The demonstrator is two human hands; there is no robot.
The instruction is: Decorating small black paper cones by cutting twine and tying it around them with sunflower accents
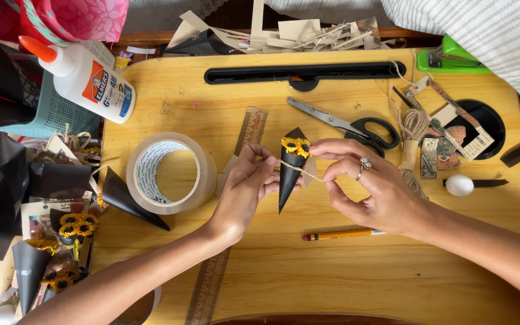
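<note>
At the near edge of the table (332,283), both forearms come in from below. A wooden ruler (212,283) runs under the left wrist; a pencil (341,234) lies just below the right hand. Mid-table, the left hand (245,186) pinches one end of a twine strand (299,170) between thumb and fingers, grip closed on it. The right hand (371,189), ringed, pinches the other end, grip also closed on twine. Between them sits a black paper cone (289,174), point toward the person, small sunflowers (296,145) in its mouth. Twine crosses the cone's upper part; whether it is knotted cannot be told. The cone looks held off the table by the fingers, contact unclear.

To tie well, judging from this: keep the twine taut and level, just under the flowers, pull evenly from both sides so the cone is not crushed or turned, and keep fingertips close to the cone.

Left of the hands, a clear tape roll (170,173) stands on the table, another black cone (130,201) beside it, and more finished cones with sunflowers (61,241) off the table's left edge. Right, a twine spool (415,129), paper scraps (446,144), a white egg-shaped piece (459,185). Farther, scissors (350,125), a long black slot (305,72). Farthest, a glue bottle (85,75), green stapler (452,57), and a heap of paper offcuts (296,33).
</note>
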